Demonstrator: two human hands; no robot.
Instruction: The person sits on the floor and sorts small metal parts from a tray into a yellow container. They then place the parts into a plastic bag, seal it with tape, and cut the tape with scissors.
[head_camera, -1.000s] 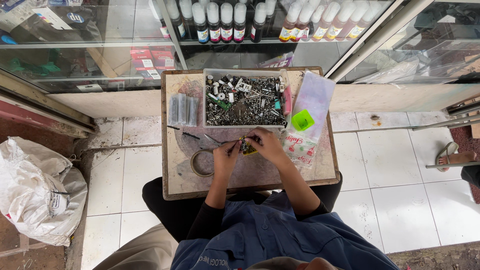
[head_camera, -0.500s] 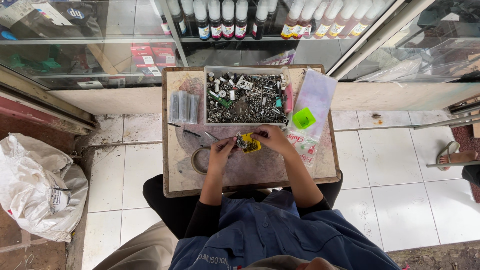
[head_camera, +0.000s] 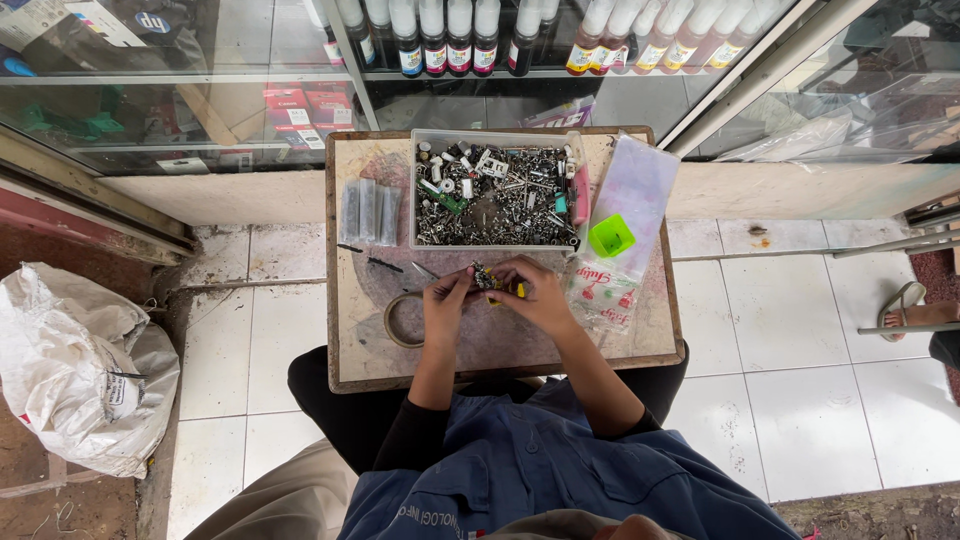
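Your small wooden table (head_camera: 640, 350) is pretty packed, so keep the work over the bare patch near its front edge where your hands already are. The clear plastic tray (head_camera: 495, 135) of metal bits and screws sits at the back edge, middle, close enough that a loose part could drop in and vanish, so I'd stay just short of it. The clear plastic bag (head_camera: 640, 190) with the bright green square piece (head_camera: 610, 236) on it runs along the right edge, and the printed packet (head_camera: 598, 297) lies just beside your right wrist, so watch your elbow there. The clear sleeves (head_camera: 367, 211) sit by the back left corner, and the tape ring (head_camera: 400, 320) lies just left of your left hand.

Your left hand (head_camera: 446, 303) and right hand (head_camera: 538, 296) meet on the small yellow and dark part (head_camera: 490, 280), just in front of the tray. Both sets of fingers are curled in and pinched on it, left from its left end, right from the right. Can't tell how tight; it's too small.

My take: keep both wrists resting on the table so the part stays steady, and hold it low, so anything that slips lands on the wood.
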